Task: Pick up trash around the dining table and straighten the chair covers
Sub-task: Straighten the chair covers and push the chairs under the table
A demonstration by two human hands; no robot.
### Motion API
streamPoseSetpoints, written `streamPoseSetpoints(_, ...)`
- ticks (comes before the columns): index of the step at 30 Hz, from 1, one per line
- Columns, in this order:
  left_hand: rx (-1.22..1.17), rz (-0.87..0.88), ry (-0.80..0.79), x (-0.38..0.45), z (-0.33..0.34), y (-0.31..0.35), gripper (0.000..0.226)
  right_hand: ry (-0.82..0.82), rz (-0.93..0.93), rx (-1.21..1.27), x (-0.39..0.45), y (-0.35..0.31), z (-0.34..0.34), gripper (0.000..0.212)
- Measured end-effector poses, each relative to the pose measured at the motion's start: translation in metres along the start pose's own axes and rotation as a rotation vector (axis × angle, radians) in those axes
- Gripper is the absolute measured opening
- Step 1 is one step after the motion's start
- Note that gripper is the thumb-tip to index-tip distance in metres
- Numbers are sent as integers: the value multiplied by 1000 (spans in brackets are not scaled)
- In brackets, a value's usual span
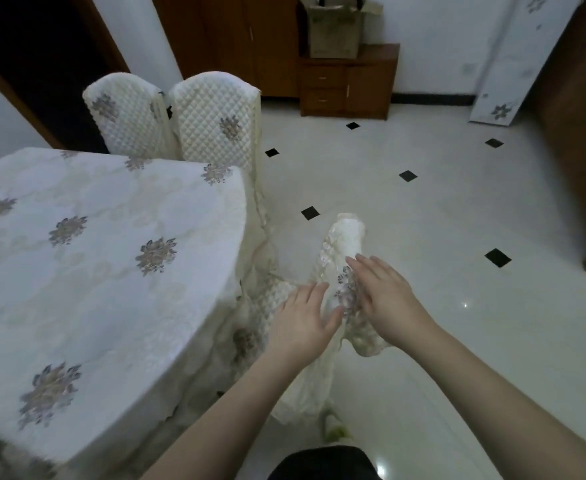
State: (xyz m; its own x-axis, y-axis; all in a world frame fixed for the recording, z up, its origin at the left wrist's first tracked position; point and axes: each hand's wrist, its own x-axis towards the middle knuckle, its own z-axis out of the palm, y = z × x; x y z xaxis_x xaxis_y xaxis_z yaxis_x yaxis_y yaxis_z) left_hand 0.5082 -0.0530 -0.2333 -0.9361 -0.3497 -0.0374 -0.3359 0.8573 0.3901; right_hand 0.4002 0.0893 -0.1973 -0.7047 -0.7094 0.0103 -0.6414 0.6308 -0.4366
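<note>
Straightening step: my left hand and right hand, both flat-fingered, press the rumpled quilted chair cover. Next, probably tug it down evenly.

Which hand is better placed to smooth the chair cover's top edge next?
Probably the right hand: its straight fingers already lie on the chair cover and point toward its far top edge. The left hand sits lower, on the table side, farther from that edge.

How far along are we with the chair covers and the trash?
Done: the two far chairs wear smooth covers. In hand: the left hand and right hand, fingers straight, press the rumpled chair cover on the near chair. Left: that cover still sags. No trash shows on the floor or the table.
</note>
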Motion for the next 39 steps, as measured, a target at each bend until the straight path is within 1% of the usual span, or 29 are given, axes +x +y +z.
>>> streamPoseSetpoints(4,-13,-86,-4,38,7,-6,72,-63,-60,-58,41,26,-8,58)
streamPoseSetpoints(7,-2,-148,-16,56,12,-7,64,-57,-126,-147,65,46,-12,63)
streamPoseSetpoints(9,9,-187,-36,64,12,-8,63,-66,-149,-169,84,57,-10,70)
streamPoseSetpoints(11,16,-219,-45,65,8,-6,69,-121,-171,-179,101,64,-3,74)
streamPoseSetpoints(13,19,-262,-39,63,3,-5,74,-177,-248,-200,119,68,7,75)
streamPoseSetpoints(16,6,-336,12,59,1,0,63,-276,-394,-245,143,74,19,88)
streamPoseSetpoints(18,-23,-400,56,54,2,8,64,-304,-500,-244,156,78,23,83)
streamPoseSetpoints(21,-58,-523,114,43,12,26,80,-380,-686,-218,173,92,24,74)
streamPoseSetpoints(23,-112,-645,151,33,23,38,91,-410,-760,-160,188,103,22,66)
streamPoseSetpoints(25,-177,-772,172,22,32,49,94,-442,-806,-113,203,109,22,60)
streamPoseSetpoints(27,-198,-826,202,9,36,59,92,-482,-841,-60,215,111,24,59)
streamPoseSetpoints(28,-181,-838,192,3,36,64,88,-500,-852,-35,218,112,25,59)
streamPoseSetpoints(31,-41,-855,229,-20,41,77,73,-506,-890,-19,222,115,31,58)
streamPoseSetpoints(33,19,-931,252,-38,51,79,79,-495,-905,3,224,116,35,52)
streamPoseSetpoints(35,13,-1060,276,-50,63,79,85,-490,-921,25,227,116,38,47)
streamPoseSetpoints(37,24,-1151,330,-50,72,79,77,-488,-938,28,229,114,39,42)
streamPoseSetpoints(39,32,-1175,390,-42,75,79,65,-498,-960,19,232,115,39,40)
